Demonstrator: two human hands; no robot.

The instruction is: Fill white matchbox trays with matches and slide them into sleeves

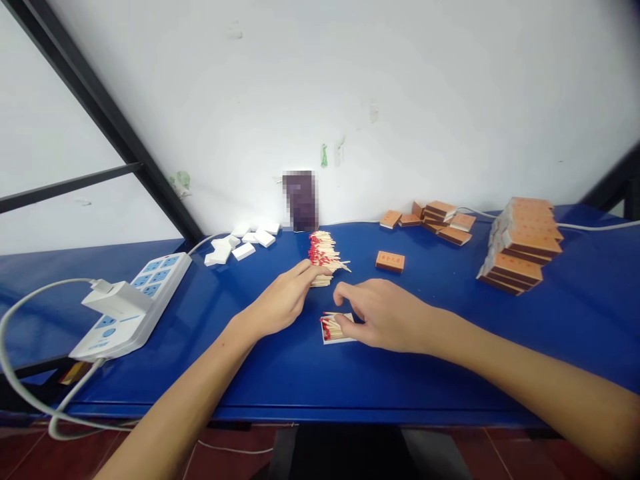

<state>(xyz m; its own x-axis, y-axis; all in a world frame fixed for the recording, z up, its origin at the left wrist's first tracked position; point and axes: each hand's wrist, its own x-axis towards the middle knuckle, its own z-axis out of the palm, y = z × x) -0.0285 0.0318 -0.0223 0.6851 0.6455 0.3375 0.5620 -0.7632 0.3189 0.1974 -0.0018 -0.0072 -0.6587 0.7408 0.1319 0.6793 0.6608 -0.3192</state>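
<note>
A pile of red-headed matches [325,249] lies in the middle of the blue table. My left hand [280,299] reaches to its near side, fingers stretched out and touching the matches; its fingertips are partly hidden. Closer to me is a small white matchbox tray [331,342] holding a layer of matches, heads to the left. My right hand [383,312] is over the tray's right part, with the thumb on or just above the matches and the index finger curled apart from it. Nothing shows between those fingers.
One orange matchbox [390,261] lies right of the pile. Several more matchboxes [440,212] are heaped by the wall, and stacked sleeves [525,243] stand far right. White trays [244,251] lie at back left, near a power strip [150,310] with cables. A pixelated dark object [301,200] leans on the wall.
</note>
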